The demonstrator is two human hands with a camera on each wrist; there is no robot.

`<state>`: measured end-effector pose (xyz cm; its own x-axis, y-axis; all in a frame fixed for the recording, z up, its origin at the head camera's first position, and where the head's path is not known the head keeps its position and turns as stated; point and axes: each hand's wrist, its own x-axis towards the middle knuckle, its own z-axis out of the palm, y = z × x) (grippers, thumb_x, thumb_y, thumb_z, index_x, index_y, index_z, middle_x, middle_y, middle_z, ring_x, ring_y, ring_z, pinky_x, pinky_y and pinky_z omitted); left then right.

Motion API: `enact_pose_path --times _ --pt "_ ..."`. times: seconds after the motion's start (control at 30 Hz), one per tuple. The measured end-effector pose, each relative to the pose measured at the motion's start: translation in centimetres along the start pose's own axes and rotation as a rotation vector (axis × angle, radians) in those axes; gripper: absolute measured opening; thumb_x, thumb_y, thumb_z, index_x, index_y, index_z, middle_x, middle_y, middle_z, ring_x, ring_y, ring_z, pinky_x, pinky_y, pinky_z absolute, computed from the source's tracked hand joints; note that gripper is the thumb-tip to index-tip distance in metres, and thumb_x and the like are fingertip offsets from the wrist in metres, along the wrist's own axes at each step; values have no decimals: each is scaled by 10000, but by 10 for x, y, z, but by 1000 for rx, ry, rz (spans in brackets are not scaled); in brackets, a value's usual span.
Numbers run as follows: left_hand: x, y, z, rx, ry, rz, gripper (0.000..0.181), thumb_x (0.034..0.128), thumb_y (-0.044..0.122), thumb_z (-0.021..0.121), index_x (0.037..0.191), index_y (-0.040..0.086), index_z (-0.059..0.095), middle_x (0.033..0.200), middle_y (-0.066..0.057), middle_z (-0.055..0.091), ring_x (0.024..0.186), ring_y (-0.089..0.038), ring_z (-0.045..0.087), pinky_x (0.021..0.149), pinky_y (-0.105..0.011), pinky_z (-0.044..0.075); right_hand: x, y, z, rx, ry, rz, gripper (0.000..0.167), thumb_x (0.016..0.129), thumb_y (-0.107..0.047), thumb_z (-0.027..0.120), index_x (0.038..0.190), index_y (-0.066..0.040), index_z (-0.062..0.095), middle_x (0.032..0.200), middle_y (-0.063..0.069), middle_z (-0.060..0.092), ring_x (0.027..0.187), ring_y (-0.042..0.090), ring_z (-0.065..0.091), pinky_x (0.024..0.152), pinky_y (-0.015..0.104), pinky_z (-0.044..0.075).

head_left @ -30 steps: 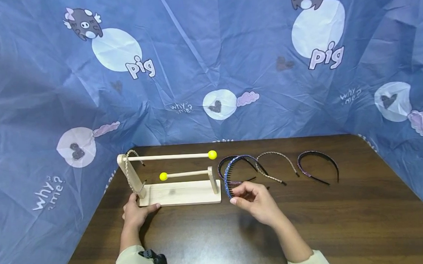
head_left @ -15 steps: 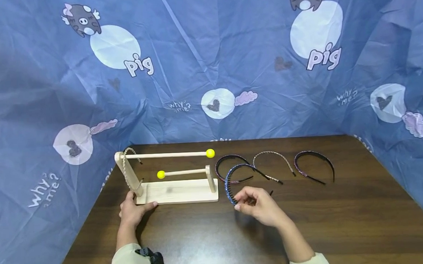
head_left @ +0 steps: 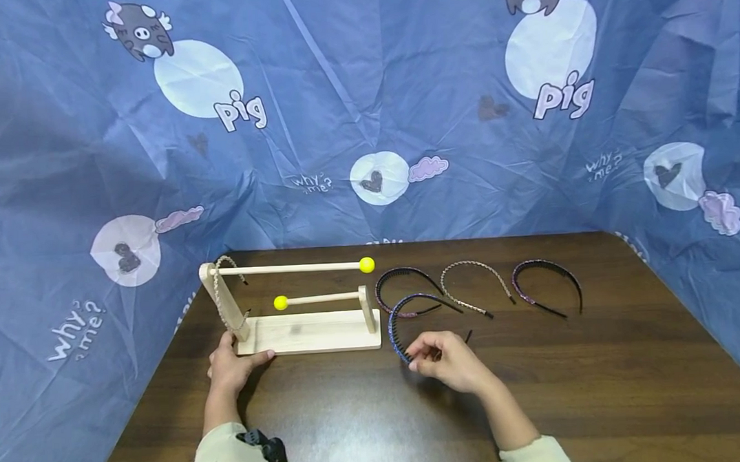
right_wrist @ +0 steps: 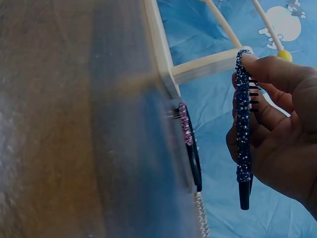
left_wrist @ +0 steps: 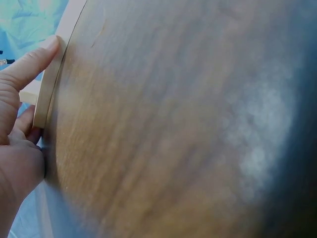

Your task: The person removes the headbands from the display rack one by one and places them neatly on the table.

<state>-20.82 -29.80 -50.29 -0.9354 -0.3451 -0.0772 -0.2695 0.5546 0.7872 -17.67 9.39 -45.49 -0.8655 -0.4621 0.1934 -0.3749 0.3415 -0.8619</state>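
Note:
My right hand [head_left: 448, 360] pinches a blue glittery headband [right_wrist: 242, 124] with black inner teeth between thumb and fingers, above the table. Right of the base, it is clear of both pegs. At the left, my left hand [head_left: 230, 370] grips the corner of a pale wooden headband stand [head_left: 315, 332], thumb along the base's front edge [left_wrist: 52, 89]. The stand has a long upper peg [head_left: 291, 268] and a short lower peg [head_left: 323, 298], each tipped with a yellow ball. A beige braided headband [head_left: 219, 296] hangs on the upper peg, against the left post.
Behind my right hand, a pink-and-black headband [head_left: 403, 271] lies on the brown table [head_left: 630, 371]. A beige braided headband [head_left: 470, 263] and another dark pinkish headband [head_left: 541, 263] lie farther right. A blue printed cloth [head_left: 316, 123] stands behind the table.
The blue headband in my right hand has tilted and come slightly lower and nearer, away from the upper peg's end. My left hand stays on the stand's corner.

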Motion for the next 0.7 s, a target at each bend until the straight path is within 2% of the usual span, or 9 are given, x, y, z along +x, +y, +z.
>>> enact_pose_path --times 0.17,0.4,0.7 --pt "0 0 0 -7 2 3 933 665 267 828 1397 47 293 1360 -327 294 1213 -579 169 954 -646 114 2 16 4 -53 18 5 106 755 -2 698 854 -35 680 725 -38 599 646 98 527 576 249 454" --pt "1 -1 0 -8 2 3 943 657 278 837 1396 45 299 1357 -323 307 1211 -577 174 952 -646 110 1 24 8 -92 16 77 102 731 7 700 821 -39 689 687 -49 594 613 97 520 549 247 449" --pt "1 -2 1 -15 17 -7 934 655 266 840 1393 51 309 1362 -300 318 1221 -557 175 959 -639 109 4 28 14 -31 -28 113 97 713 25 693 807 7 684 670 -21 618 569 65 514 498 231 436"
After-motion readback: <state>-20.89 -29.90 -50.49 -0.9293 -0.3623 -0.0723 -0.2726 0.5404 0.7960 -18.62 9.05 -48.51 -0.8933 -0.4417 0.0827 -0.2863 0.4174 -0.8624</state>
